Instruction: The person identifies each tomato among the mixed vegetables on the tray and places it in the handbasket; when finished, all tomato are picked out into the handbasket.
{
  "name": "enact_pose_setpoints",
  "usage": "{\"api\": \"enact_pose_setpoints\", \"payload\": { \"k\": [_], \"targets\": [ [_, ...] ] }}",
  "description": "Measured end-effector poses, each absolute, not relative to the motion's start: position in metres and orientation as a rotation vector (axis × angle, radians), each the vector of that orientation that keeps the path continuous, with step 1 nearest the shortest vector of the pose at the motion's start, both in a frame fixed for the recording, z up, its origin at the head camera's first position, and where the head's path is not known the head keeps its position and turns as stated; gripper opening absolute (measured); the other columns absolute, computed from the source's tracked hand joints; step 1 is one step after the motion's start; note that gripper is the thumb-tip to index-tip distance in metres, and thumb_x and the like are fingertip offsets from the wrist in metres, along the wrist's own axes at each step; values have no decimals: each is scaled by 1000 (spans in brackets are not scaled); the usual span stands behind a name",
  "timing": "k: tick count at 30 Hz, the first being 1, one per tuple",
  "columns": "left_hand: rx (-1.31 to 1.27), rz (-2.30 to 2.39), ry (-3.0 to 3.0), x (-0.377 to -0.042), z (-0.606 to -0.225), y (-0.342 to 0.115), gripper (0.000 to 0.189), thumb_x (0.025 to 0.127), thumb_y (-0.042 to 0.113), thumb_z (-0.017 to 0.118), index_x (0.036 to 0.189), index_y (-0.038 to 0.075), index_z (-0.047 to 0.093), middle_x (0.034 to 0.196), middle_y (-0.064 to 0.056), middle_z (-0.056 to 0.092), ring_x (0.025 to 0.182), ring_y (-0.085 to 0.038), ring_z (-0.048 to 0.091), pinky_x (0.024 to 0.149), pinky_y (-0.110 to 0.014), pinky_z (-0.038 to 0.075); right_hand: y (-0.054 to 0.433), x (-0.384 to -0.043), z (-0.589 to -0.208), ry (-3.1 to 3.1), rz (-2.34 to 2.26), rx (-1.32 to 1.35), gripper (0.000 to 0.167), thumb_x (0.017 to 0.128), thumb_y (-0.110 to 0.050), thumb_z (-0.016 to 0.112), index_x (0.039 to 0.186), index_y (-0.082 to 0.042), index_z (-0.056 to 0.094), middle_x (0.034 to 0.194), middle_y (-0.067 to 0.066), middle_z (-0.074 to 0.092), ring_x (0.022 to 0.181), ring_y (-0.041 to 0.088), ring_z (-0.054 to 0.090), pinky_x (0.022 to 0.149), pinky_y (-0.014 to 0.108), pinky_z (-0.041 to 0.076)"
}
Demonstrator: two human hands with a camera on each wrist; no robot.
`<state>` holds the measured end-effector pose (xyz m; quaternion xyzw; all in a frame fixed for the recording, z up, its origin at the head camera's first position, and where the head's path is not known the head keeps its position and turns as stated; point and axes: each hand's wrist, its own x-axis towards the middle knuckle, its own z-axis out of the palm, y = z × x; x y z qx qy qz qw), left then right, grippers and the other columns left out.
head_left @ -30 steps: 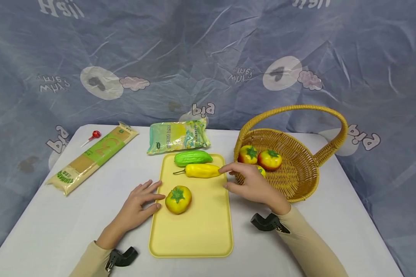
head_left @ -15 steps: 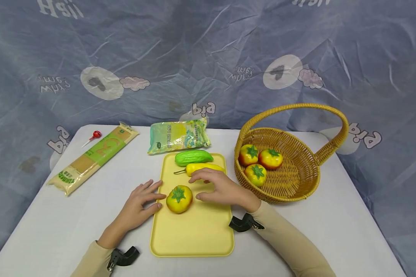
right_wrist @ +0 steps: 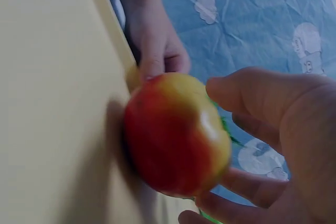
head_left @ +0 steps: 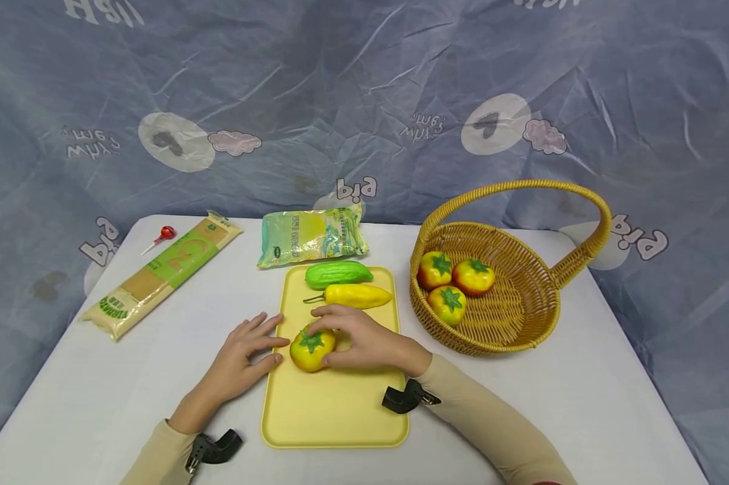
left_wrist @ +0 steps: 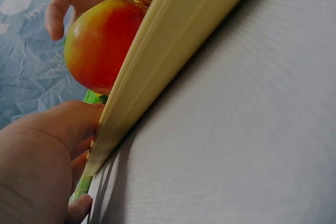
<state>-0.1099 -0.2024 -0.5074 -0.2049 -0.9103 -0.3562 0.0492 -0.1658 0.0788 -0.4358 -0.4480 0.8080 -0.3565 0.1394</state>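
Observation:
A yellow-red toy tomato (head_left: 308, 351) with a green leafy top sits on the pale yellow tray (head_left: 335, 417). My right hand (head_left: 364, 340) reaches over it from the right, thumb and fingers spread about its near and upper sides. In the right wrist view the thumb (right_wrist: 231, 92) is right at the tomato's skin; the left wrist view shows a small gap beside a fingertip. My left hand (head_left: 243, 358) lies at the tray's left edge with relaxed fingers, close to the tomato. Behind lie a yellow pepper (head_left: 357, 296) and a bumpy green gourd (head_left: 338, 274).
To the right stands a wicker basket (head_left: 522, 296) with a tall handle, holding three more toy tomatoes (head_left: 447, 305). A green-yellow packet (head_left: 313, 236) lies behind the tray. Farther left are a long noodle pack (head_left: 164, 273) and a red lollipop (head_left: 167, 233).
My right hand has moved left from beside the basket and the pepper's tip, across the tray to the tomato. The left hand has stayed put.

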Motion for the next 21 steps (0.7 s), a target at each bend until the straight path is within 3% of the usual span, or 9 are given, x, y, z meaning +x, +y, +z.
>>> {"api": "enact_pose_setpoints", "payload": {
  "k": [21],
  "targets": [
    [-623, -1080, -2773, -111, -508, -202, 25, 90, 20, 76, 114, 17, 78, 150, -14, 57, 145, -48, 42, 114, -75, 26, 71, -157, -459, 2341, -1128, -1269, 47, 85, -18, 81, 130, -14, 66, 151, 18, 52, 141, 29, 51, 116, 43, 45]
  ]
}}
